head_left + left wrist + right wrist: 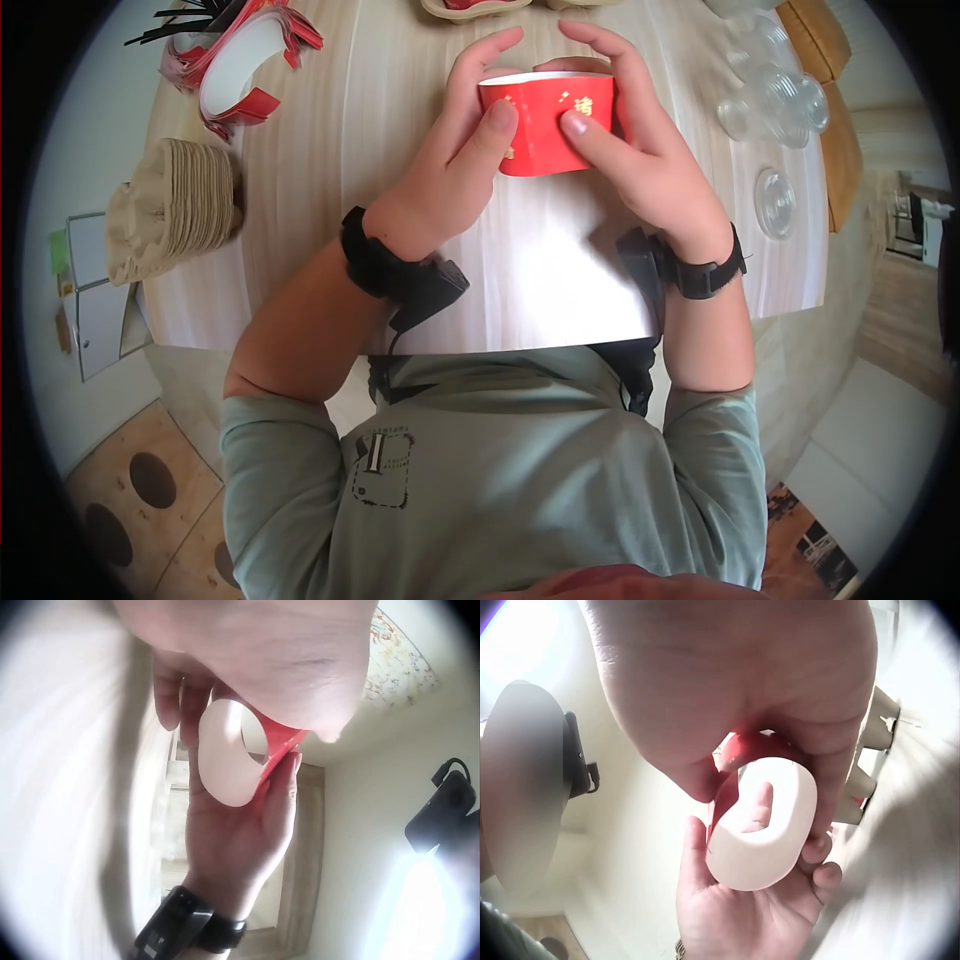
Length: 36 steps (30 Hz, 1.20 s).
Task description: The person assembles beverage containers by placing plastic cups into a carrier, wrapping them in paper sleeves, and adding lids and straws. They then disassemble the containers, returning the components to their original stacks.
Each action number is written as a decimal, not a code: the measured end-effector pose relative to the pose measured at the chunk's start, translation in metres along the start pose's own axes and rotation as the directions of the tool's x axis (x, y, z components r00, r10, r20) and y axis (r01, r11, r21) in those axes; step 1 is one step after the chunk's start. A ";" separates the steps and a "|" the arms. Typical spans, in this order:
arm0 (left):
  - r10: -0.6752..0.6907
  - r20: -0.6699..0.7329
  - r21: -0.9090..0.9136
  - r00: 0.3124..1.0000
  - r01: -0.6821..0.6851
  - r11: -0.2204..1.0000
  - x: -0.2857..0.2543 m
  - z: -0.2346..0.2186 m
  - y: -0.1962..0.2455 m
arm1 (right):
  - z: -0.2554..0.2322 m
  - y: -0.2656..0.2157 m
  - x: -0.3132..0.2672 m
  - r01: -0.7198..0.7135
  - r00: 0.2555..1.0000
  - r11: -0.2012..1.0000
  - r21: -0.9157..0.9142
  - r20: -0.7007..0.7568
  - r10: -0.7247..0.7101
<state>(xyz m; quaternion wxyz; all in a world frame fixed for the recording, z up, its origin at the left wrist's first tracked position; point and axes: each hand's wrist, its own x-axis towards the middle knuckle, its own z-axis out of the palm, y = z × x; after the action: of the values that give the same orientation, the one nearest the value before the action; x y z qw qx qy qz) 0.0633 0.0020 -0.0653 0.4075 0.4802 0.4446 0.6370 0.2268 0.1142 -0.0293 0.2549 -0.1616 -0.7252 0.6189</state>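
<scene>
A red paper cup sleeve (545, 140) with gold printing and a white inside is held between both hands, above the table near its front edge. My left hand (450, 160) grips its left side, thumb across the front and fingers round the back. On the opposite side, my right hand (655, 165) holds it the same way, its thumb pressing the printed face. In the left wrist view the sleeve's white inside (225, 776) shows as a rounded, open loop. The right wrist view also looks through this loop (780, 859), with a finger visible beyond it.
A stack of moulded pulp cup carriers (185, 205) stands at the left. Behind it lie more red sleeves (240, 85) and black straws (185, 25). Clear plastic cups (775, 105) and a clear lid (775, 203) lie at the right. Another pulp carrier (475, 10) is at the far edge.
</scene>
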 end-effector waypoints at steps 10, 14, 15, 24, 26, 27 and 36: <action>-0.011 -0.048 0.129 0.999 0.017 0.992 0.001 0.007 -0.002 | 0.007 0.010 -0.002 -0.096 0.990 0.995 -0.010 -0.105 0.095; -0.035 -0.079 0.176 0.996 0.048 0.983 0.001 0.003 -0.004 | 0.005 0.010 -0.001 -0.154 0.979 0.981 0.120 -0.115 0.168; -0.041 -0.090 0.152 0.995 0.054 0.987 0.001 0.002 -0.006 | 0.005 0.009 -0.001 -0.157 0.977 0.976 0.150 -0.121 0.176; -0.077 -0.152 -0.228 0.985 0.041 0.973 0.001 -0.003 -0.012 | 0.005 0.011 -0.003 -0.040 0.976 0.972 0.231 -0.197 0.088; -0.054 -0.126 -0.265 0.990 0.019 0.964 0.000 -0.010 -0.016 | 0.004 0.011 -0.002 -0.016 0.977 0.973 0.230 -0.204 0.065; -0.037 -0.094 -0.241 0.995 0.013 0.970 0.001 -0.015 -0.018 | 0.004 0.009 -0.002 -0.016 0.977 0.974 0.226 -0.206 0.064; 0.035 -0.107 -0.007 0.994 -0.036 0.999 0.012 -0.017 -0.008 | 0.002 0.005 -0.006 0.023 0.987 0.994 0.111 -0.159 -0.005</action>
<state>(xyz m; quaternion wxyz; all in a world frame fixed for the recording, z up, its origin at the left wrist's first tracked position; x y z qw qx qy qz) 0.0451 0.0124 -0.0725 0.3739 0.4517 0.4543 0.6707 0.2300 0.1101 -0.0355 0.3250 -0.1906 -0.6677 0.6421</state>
